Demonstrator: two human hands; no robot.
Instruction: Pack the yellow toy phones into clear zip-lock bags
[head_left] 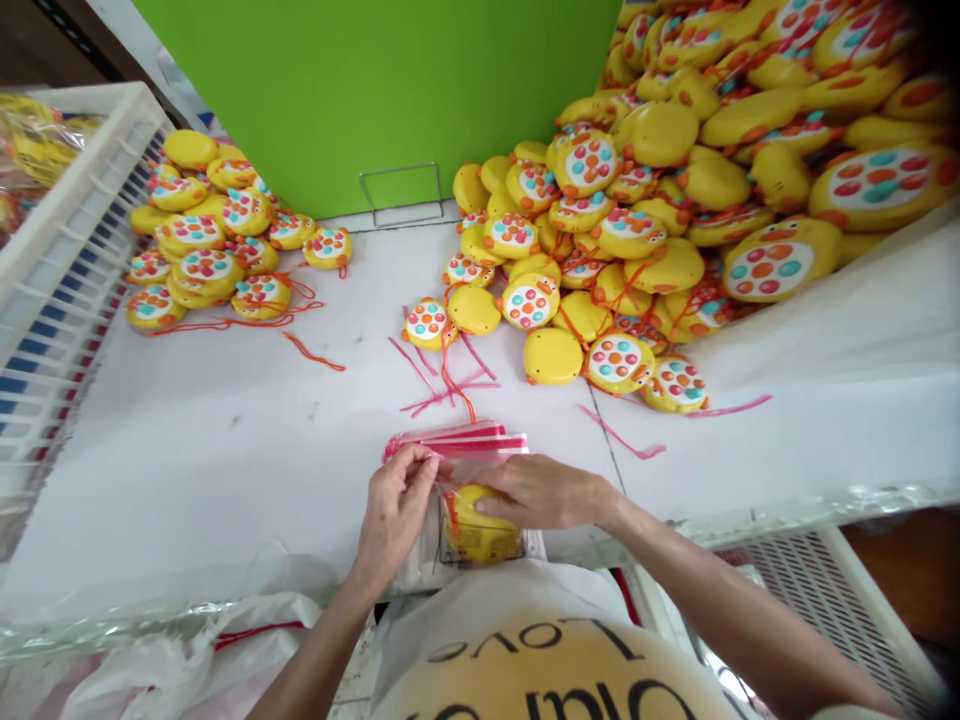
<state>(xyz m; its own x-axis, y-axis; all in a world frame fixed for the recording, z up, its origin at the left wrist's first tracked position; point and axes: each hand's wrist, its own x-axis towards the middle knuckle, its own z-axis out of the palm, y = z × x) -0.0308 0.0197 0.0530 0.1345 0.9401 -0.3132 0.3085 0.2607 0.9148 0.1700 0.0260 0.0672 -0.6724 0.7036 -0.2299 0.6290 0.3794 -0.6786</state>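
Closest in, a shirt (555, 670) with dark lettering fills the bottom edge, its words cut off by the frame. Just beyond it, at the near edge of the white table (225, 440), lies a clear bag (465, 470) with a pink strip along its mouth. Inside sits a yellow toy (480, 535), only partly seen through the plastic and under the fingers; an orange cord runs beside it. Left hand (394, 505) pinches the bag's upper edge, fingers curled closed on the plastic. Right hand (536, 490) lies flatter across the bag and toy, fingers pressed on the plastic; how firmly it grips cannot be told.

Past the bag, loose pink strips (442, 385) scatter on the table. Farther right, a big heap (675, 200) of yellow toys with coloured dots climbs out of frame, blurred at the top. A smaller pile (214, 245) sits far left, beside a white crate (67, 230), itself cut off. A green board (375, 90) stands behind, a wire stand (401, 190) before it.
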